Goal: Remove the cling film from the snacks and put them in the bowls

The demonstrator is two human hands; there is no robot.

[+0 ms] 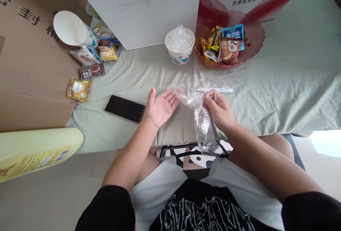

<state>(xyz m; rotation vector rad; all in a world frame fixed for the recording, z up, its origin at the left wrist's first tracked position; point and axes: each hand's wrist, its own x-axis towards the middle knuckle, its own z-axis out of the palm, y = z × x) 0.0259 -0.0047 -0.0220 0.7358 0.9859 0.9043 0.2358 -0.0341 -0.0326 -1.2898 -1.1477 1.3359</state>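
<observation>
My right hand (218,109) pinches a clear, thin plastic bag (204,126), whose crumpled length hangs down over the front edge of the cloth-covered surface. Palm up, my left hand (163,107) is open with the fingers stretched out, and its fingertips meet the spread end of the plastic. Whether they are inside it or only under it, I cannot tell. Just beyond my right hand lies a slim white pen-like tool (225,90), partly covered by the plastic. To the left of my left hand rests a black phone (125,108).
A paper cup (180,56) holding crumpled clear plastic stands ahead, beside a reddish ribbed bowl (254,46) of wrapped snacks. Further left are a tipped paper cup (70,28), several packaged snacks (79,89) and a cardboard box (29,60). A white box (149,11) stands behind.
</observation>
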